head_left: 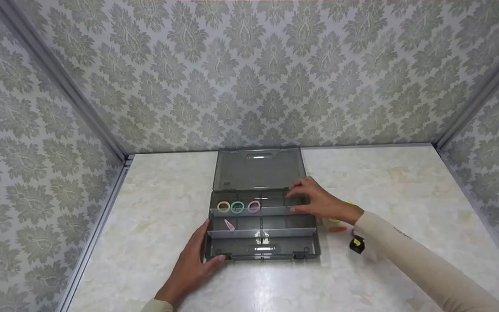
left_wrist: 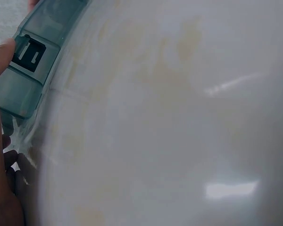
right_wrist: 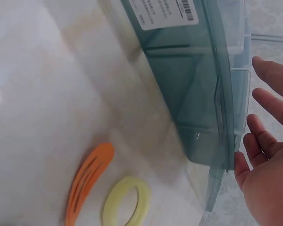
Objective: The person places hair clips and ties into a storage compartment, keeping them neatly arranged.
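A grey see-through storage box [head_left: 262, 258] with dividers lies on the table, its lid [head_left: 260, 169] folded back. My left hand [head_left: 191, 262] holds the front left corner, thumb on the front edge by a latch [left_wrist: 29, 52] and fingers along the side. Over the box's back right compartment is my right hand [head_left: 316, 200], fingers spread apart with nothing visible between them. Yellow [head_left: 218, 206], green [head_left: 231, 208] and pink [head_left: 248, 207] hair ties stand in the back row. In the middle row's left compartment lies a pink hair clip [head_left: 229, 225].
Right of the box, an orange hair clip [right_wrist: 87, 179] and a pale yellow hair tie [right_wrist: 112, 205] lie on the table [head_left: 431, 225]. A small black object with a yellow part [head_left: 357, 245] is beside the right forearm. Patterned walls [head_left: 245, 86] stand behind and at both sides.
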The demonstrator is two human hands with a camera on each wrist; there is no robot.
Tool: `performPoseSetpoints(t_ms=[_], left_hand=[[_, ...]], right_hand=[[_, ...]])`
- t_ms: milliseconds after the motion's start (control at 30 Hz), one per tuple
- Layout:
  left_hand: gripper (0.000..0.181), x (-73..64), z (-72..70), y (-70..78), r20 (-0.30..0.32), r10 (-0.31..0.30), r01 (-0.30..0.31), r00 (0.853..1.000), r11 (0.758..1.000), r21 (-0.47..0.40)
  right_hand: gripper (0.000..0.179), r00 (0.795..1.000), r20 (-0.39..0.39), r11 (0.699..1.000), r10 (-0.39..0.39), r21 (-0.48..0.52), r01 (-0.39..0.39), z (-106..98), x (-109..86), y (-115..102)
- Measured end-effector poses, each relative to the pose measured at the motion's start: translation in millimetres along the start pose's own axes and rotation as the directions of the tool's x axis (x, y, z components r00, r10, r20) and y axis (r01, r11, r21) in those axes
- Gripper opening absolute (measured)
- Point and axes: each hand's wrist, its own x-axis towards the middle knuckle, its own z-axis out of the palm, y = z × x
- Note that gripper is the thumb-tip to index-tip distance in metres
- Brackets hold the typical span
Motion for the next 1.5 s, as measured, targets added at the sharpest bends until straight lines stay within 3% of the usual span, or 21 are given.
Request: performPoseSetpoints(t_ms=[333, 800, 1067, 1367, 1500], left_hand=[[0.114, -0.2, -0.5, -1.9, -0.017, 0.045, -0.045, 0.999, 0.999, -0.009], [0.114, -0.5, -2.3, -0.9, -0.002, 0.016, -0.016, 1.000, 1.000, -0.016], [0.115, 1.3, -1.2, 0.2, 0.002, 0.009, -0.009, 1.000, 1.000, 0.013], [0.114, 0.8, -2.1, -1.4, 0.013, -0.008, 0.008, 1.000, 1.000, 0.000], [0.113, 1.7, -1.6, -2.6, 0.007, 0.008, -0.008, 1.000, 1.000, -0.007]], right_hand=[[0.039, 0.996, -0.081, 0.999, 0.034, 0.039, -0.031, -17.4, -20.0, 16.8], [0.034, 0.977, -0.197, 0.994, 0.087, 0.075, -0.073, -35.8, -60.7, 41.3], [0.035, 0.954, -0.235, 0.978, 0.184, 0.142, -0.153, -39.8, -90.8, 62.4], [0.035, 0.957, -0.234, 0.984, 0.173, 0.003, -0.177, -33.8, -114.2, 72.8], [0.037, 0.957, -0.227, 0.983, 0.181, 0.011, -0.184, -29.1, -121.2, 76.2]])
